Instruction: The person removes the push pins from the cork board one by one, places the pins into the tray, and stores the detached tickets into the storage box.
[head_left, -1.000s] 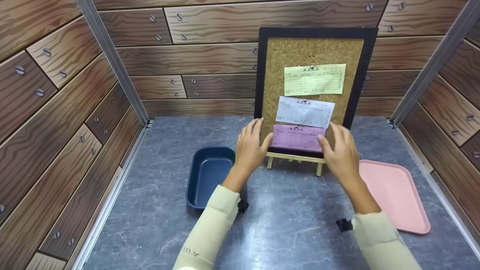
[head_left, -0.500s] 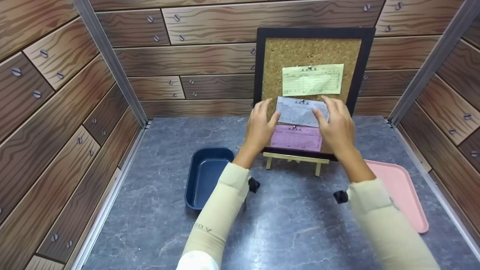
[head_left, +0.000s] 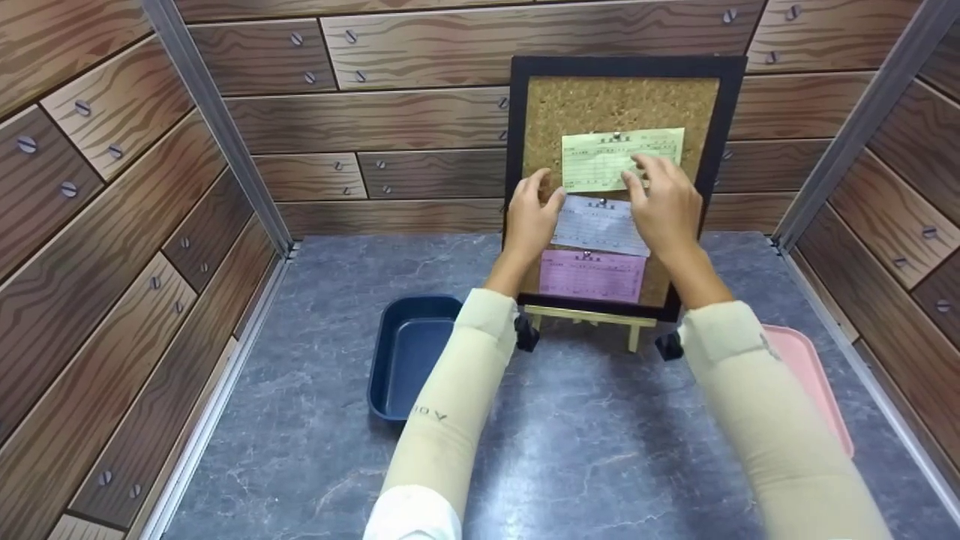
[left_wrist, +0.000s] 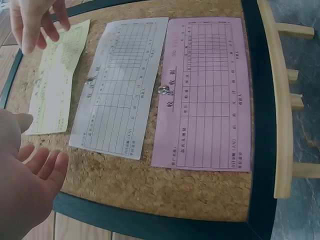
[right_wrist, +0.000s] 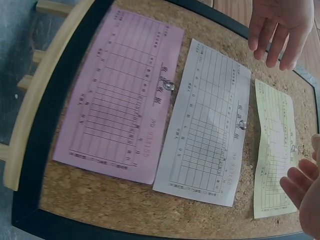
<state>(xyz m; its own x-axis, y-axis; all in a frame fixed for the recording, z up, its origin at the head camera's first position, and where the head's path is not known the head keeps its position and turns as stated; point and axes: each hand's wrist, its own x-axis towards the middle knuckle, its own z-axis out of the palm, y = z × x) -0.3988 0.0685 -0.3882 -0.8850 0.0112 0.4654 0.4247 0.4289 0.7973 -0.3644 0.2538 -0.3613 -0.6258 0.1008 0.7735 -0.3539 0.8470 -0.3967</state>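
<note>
A black-framed corkboard (head_left: 622, 97) leans on a small wooden easel (head_left: 592, 316). Three printed receipt slips are pinned on it, one above another: yellow-green (head_left: 592, 161) on top, pale blue-white (head_left: 596, 229) in the middle, pink-purple (head_left: 591, 277) at the bottom. Clear pushpins hold them, such as the pin (left_wrist: 163, 90) in the pink slip. My left hand (head_left: 532, 222) hovers left of the upper two slips, fingers loosely bent and holding nothing. Over the right part of the yellow-green slip is my right hand (head_left: 667, 210), also without anything in its fingers; contact with the paper cannot be told.
A dark blue rectangular tub (head_left: 411, 360) stands on the grey marbled table (head_left: 300, 450), left of the easel. To the right lies a pink tray (head_left: 806, 367), partly behind the right sleeve. Wood-patterned walls (head_left: 420, 45) close in the back and sides.
Both hands have risen along the board, from beside the pink slip, past the middle slip, to the yellow-green slip's height. The slips stay pinned in place.
</note>
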